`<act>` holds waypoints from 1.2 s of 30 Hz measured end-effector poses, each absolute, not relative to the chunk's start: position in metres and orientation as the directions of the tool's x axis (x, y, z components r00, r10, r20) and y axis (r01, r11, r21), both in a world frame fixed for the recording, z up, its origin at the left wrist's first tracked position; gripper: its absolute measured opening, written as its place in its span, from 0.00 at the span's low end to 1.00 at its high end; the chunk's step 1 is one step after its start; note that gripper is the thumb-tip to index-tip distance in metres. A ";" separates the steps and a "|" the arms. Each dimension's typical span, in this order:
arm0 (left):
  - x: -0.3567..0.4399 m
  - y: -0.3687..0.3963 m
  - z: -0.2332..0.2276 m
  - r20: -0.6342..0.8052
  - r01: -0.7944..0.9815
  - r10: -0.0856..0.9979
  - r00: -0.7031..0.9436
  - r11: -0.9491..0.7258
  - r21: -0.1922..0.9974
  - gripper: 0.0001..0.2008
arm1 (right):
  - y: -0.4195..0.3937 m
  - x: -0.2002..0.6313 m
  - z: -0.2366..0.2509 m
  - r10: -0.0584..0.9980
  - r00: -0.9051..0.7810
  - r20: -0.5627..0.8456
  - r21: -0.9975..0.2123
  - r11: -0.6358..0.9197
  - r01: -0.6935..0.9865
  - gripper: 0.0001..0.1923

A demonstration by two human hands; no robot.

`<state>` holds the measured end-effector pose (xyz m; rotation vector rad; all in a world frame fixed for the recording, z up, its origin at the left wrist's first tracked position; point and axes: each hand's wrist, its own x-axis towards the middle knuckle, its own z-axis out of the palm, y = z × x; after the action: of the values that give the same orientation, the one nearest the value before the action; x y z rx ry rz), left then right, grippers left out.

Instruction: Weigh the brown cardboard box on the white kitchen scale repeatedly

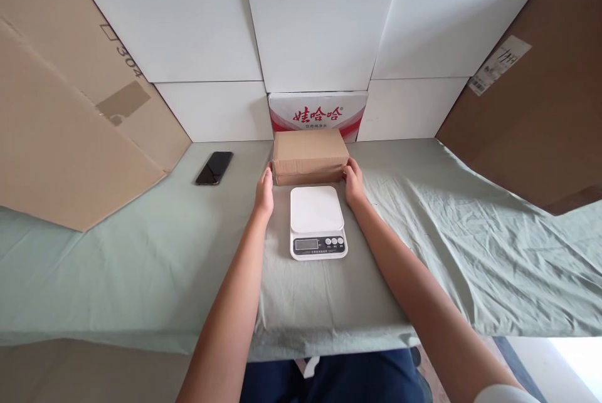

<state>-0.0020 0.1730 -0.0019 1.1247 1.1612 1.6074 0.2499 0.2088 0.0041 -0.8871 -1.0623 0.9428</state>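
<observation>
Left hand [264, 193] and right hand [353, 182] pressed flat against opposite ends of the cardboard box [310, 155], fingers unwrapped; judged liable to slip onto the scale [317, 221] just beside it.

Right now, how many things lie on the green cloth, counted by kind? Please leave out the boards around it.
Brown cardboard box, with the left hand and right hand on its two ends: 1
White kitchen scale: 1
Black phone: 1
Total: 3
</observation>
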 end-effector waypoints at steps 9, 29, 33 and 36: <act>0.000 0.173 -0.004 0.224 -0.101 0.950 -0.219 -0.250 0.963 0.31 | 0.204 0.247 0.008 0.928 0.192 0.319 -0.932 0.344 -0.113 0.16; 0.000 0.160 0.007 0.337 0.009 0.931 -0.142 -0.339 0.941 0.32 | 0.190 0.240 0.017 0.927 0.023 0.374 -0.927 0.373 0.047 0.31; 0.005 0.126 0.029 0.430 0.029 0.896 -0.108 -0.430 0.902 0.31 | 0.164 0.248 0.023 0.877 -0.028 0.480 -0.875 0.481 0.049 0.33; 0.013 0.091 0.039 0.473 0.006 0.879 -0.064 -0.474 0.881 0.33 | 0.133 0.260 0.020 0.852 0.007 0.523 -0.850 0.521 0.080 0.36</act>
<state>0.0134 0.0905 0.0386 1.5248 0.9745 1.6199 0.2597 0.1332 0.0204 -0.8587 -1.4529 0.7385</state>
